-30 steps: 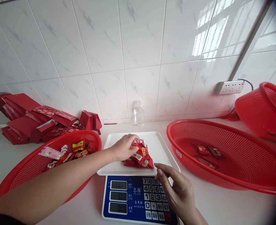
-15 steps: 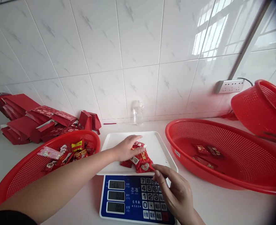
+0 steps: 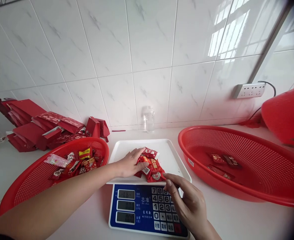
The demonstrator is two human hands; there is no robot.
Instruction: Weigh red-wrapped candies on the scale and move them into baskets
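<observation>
A small pile of red wrapped snack packets (image 3: 156, 166) lies on the white pan (image 3: 170, 155) of a weighing scale (image 3: 147, 208). My left hand (image 3: 130, 163) reaches over the pile from the left. Its fingers are stretched out along the far side and its thumb rests on the packets. At the pile's lower right corner, my right hand (image 3: 188, 200) has its thumb and forefinger closed at the edge of the front packet, the other fingers curled. It covers part of the scale's keypad (image 3: 162, 208).
A red basket (image 3: 19, 180) of mixed packets stands left, and another red basket (image 3: 199, 166) with several packets stands right. Folded red boxes (image 3: 32, 130) lie behind. A clear bottle (image 3: 149, 120) stands by the wall below a power strip (image 3: 250, 90). A further red basket (image 3: 284, 115) tilts at far right.
The left hand has shifted slightly left and lower on the pile, uncovering more of the upper packet. The right hand stays at the packet's corner. The view has turned slightly left.
</observation>
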